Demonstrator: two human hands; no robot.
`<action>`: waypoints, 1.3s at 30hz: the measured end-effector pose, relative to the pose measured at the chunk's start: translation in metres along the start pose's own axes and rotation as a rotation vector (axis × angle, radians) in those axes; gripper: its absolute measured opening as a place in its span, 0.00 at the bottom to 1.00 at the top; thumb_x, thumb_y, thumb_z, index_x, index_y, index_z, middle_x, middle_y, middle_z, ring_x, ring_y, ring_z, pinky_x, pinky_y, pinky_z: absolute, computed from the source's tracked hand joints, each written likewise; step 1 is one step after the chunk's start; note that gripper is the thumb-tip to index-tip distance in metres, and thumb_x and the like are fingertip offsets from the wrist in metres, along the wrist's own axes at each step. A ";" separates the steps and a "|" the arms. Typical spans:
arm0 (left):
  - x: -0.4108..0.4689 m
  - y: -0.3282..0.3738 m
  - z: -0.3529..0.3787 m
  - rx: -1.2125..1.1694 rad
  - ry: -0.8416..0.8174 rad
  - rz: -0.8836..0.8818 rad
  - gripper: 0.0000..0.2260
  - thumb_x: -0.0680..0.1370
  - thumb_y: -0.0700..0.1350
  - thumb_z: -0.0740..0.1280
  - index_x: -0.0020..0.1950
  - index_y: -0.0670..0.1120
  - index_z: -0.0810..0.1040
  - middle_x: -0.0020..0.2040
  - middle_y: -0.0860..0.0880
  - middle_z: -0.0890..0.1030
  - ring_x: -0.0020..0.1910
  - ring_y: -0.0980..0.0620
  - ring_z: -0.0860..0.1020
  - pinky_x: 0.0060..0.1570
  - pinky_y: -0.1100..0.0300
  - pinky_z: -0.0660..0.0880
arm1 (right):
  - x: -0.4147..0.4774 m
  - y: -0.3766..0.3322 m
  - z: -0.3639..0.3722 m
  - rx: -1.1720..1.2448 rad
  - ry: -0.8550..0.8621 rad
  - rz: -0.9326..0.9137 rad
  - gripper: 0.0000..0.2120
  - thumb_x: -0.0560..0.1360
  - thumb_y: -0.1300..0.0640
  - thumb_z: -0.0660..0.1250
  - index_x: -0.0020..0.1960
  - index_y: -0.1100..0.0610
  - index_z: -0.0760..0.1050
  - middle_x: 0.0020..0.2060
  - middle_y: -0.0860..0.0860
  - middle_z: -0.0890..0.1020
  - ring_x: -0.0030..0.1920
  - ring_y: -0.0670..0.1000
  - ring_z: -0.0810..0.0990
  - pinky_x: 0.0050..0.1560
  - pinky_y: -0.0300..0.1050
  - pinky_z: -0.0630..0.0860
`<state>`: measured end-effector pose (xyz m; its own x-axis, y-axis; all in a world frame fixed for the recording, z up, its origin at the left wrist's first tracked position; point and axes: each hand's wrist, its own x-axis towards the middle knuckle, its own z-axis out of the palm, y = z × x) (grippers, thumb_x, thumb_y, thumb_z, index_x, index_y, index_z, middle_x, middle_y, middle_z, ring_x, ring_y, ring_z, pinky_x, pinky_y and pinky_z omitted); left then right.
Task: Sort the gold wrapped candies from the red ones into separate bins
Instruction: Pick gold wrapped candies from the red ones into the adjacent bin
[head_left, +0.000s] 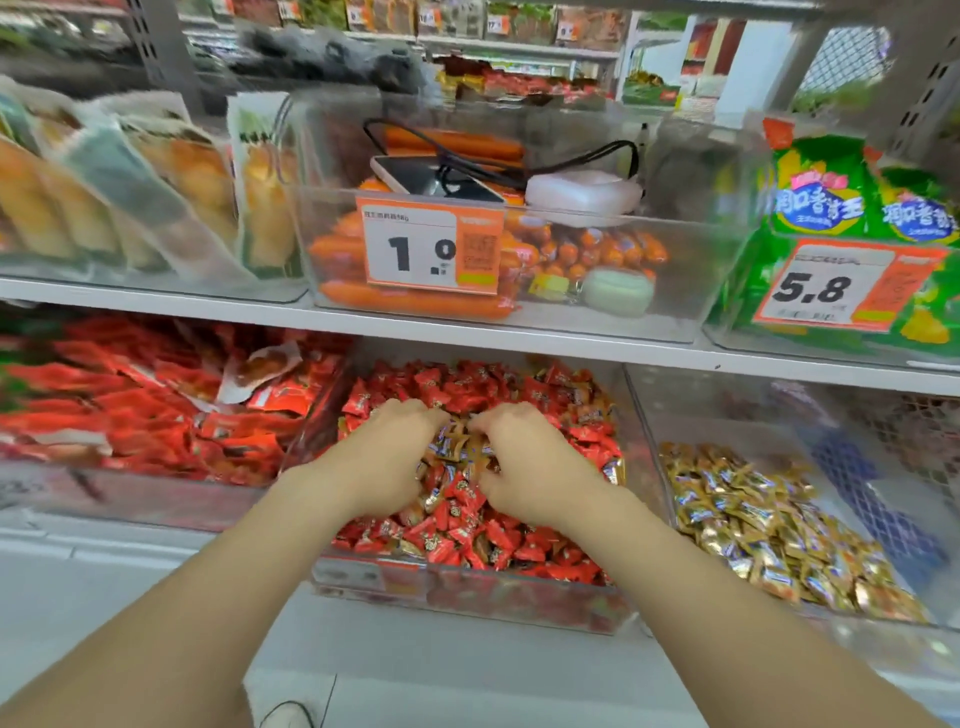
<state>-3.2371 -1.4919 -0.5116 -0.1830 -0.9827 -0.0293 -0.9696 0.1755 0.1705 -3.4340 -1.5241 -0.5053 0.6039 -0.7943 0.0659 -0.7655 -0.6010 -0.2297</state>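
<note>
A clear middle bin (470, 592) on the lower shelf holds a heap of red wrapped candies (467, 535) with a cluster of gold wrapped candies (457, 441) mixed in at its centre. My left hand (387, 457) and my right hand (524, 457) are both down in this bin, fingers curled around the gold cluster from either side. The clear bin to the right (852, 499) holds a pile of gold wrapped candies (769, 525) only.
A bin of larger red packets (156, 410) stands to the left. The shelf above carries a clear bin of orange sausages (415, 301) with a phone and cable on top, bagged bread at left, green snack bags at right. Price tags hang on the bin fronts.
</note>
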 end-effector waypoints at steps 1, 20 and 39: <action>0.001 -0.001 -0.001 -0.019 -0.024 0.015 0.33 0.72 0.39 0.73 0.77 0.52 0.69 0.64 0.48 0.74 0.65 0.46 0.71 0.67 0.50 0.71 | 0.002 0.000 -0.002 -0.019 0.012 0.013 0.14 0.71 0.60 0.69 0.56 0.57 0.79 0.49 0.54 0.78 0.53 0.56 0.75 0.55 0.54 0.80; -0.009 0.002 -0.012 -0.372 -0.036 0.104 0.09 0.79 0.53 0.74 0.57 0.54 0.81 0.45 0.54 0.83 0.43 0.56 0.81 0.48 0.52 0.80 | 0.000 0.006 -0.002 0.235 -0.082 -0.001 0.07 0.75 0.49 0.75 0.52 0.49 0.82 0.34 0.46 0.80 0.36 0.44 0.75 0.42 0.36 0.68; -0.027 0.001 -0.026 -0.614 -0.094 -0.059 0.10 0.78 0.42 0.70 0.52 0.57 0.83 0.48 0.45 0.84 0.34 0.47 0.78 0.42 0.51 0.81 | -0.018 -0.006 -0.043 1.609 -0.118 0.627 0.07 0.76 0.60 0.66 0.54 0.58 0.74 0.37 0.53 0.75 0.33 0.50 0.73 0.29 0.42 0.70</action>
<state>-3.2286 -1.4669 -0.4851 -0.1726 -0.9753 -0.1378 -0.7134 0.0273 0.7002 -3.4497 -1.5094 -0.4637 0.3929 -0.7997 -0.4539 0.0555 0.5133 -0.8564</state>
